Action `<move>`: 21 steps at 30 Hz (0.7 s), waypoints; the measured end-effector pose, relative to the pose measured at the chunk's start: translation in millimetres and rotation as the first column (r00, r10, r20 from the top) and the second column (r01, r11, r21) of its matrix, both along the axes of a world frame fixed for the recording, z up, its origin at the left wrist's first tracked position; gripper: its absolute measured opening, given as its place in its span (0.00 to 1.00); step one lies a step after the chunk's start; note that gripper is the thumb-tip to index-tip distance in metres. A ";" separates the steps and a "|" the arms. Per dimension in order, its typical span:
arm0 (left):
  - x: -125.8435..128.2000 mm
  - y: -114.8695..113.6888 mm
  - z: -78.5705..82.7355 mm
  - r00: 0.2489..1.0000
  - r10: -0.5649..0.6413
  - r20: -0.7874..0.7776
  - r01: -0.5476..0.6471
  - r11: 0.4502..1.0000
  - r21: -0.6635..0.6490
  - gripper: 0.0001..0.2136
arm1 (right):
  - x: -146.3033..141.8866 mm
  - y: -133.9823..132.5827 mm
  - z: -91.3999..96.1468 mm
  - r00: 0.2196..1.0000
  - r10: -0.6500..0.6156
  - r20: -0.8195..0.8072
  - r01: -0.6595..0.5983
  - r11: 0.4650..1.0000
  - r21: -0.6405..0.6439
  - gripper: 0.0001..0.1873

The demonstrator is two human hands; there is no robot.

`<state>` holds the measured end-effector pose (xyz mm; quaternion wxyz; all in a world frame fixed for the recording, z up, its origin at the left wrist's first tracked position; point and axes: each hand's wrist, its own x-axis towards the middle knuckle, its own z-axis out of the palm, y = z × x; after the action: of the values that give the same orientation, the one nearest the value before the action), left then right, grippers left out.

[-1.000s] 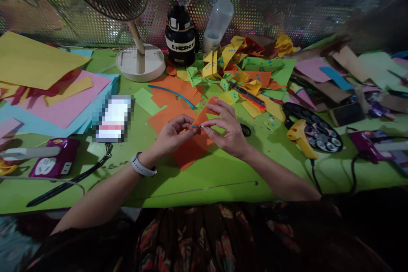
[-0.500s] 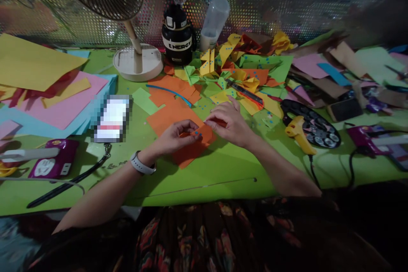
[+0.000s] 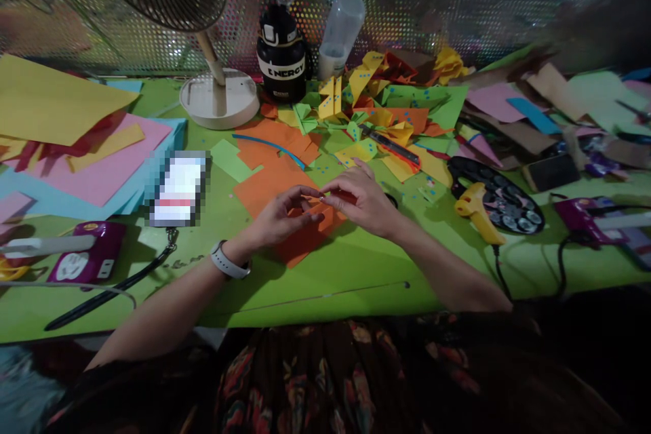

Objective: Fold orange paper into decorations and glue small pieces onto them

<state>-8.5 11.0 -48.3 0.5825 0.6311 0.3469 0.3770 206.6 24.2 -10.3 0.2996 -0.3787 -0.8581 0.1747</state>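
My left hand [image 3: 281, 217] and my right hand [image 3: 364, 199] meet over a small folded orange paper piece [image 3: 325, 213] on the green table [image 3: 325, 271]. Both hands pinch it with their fingertips, close above the table. A white watch [image 3: 227, 263] sits on my left wrist. More orange sheets [image 3: 274, 180] lie flat under and behind the hands. What the fingertips grip beyond the paper is too small to make out.
A fan base [image 3: 220, 100], a black jar [image 3: 282, 61] and a clear bottle [image 3: 340, 34] stand at the back. Folded paper shapes [image 3: 376, 105] pile behind. A yellow glue gun [image 3: 478, 215] lies right. Coloured sheets [image 3: 76, 142] and a purple device [image 3: 84, 261] lie left.
The orange piece was held raised between both hands; it has come down onto the table. My right hand shifted right then came back to meet the left.
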 end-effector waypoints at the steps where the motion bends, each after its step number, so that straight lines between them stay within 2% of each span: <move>1: -0.7 0.3 1.2 1.000 -0.008 -0.012 0.008 1.000 0.010 0.18 | -0.2 -0.4 0.1 1.000 0.002 -0.008 -0.002 1.000 -0.005 0.07; 4: -1.9 -0.1 6.6 0.999 -0.013 -0.040 0.014 1.000 0.024 0.19 | 0.2 -0.7 1.2 1.000 0.008 -0.023 -0.008 1.000 -0.023 0.08; 8: -4.4 0.2 15.9 0.999 -0.012 -0.031 0.013 1.000 0.018 0.28 | 2.5 2.1 2.7 0.996 -0.019 -0.089 0.014 0.999 -0.047 0.07; 10: -6.5 3.0 18.0 0.992 0.124 0.018 -0.125 0.991 0.049 0.27 | 3.7 4.3 2.8 0.985 -0.078 -0.157 0.066 0.995 -0.077 0.07; 12: -8.1 7.0 16.6 0.931 0.350 0.101 -0.357 0.932 0.060 0.18 | 4.5 6.8 2.1 0.955 -0.163 -0.247 0.133 0.982 -0.134 0.08; 13: -8.3 8.9 14.8 0.892 0.435 0.121 -0.441 0.897 0.025 0.14 | 4.8 8.0 1.5 0.932 -0.205 -0.297 0.160 0.972 -0.169 0.09; 14: -8.0 10.2 12.6 0.872 0.476 0.113 -0.476 0.879 -0.035 0.13 | 5.0 9.3 0.7 0.907 -0.240 -0.347 0.177 0.963 -0.204 0.09; 15: -7.1 10.6 10.3 0.880 0.466 0.086 -0.456 0.882 -0.115 0.16 | 5.1 10.6 0.0 0.880 -0.268 -0.391 0.184 0.953 -0.239 0.10; 17: -3.5 8.7 6.7 0.931 0.358 0.071 -0.322 0.897 -0.302 0.19 | 5.0 12.7 -1.6 0.836 -0.310 -0.453 0.183 0.935 -0.303 0.11; 19: 1.6 4.2 4.8 0.937 0.302 0.176 -0.190 0.864 -0.466 0.15 | 4.0 13.8 -3.1 0.809 -0.334 -0.484 0.171 0.921 -0.349 0.10; 21: 6.5 -0.4 4.0 0.900 0.332 0.282 -0.116 0.807 -0.579 0.13 | 1.9 13.5 -5.1 0.798 -0.345 -0.494 0.162 0.912 -0.376 0.09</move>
<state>-2.0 10.6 -44.3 0.7434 0.3086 0.3972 0.4409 208.5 37.7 -15.5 0.4899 -0.4680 -0.6367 0.3682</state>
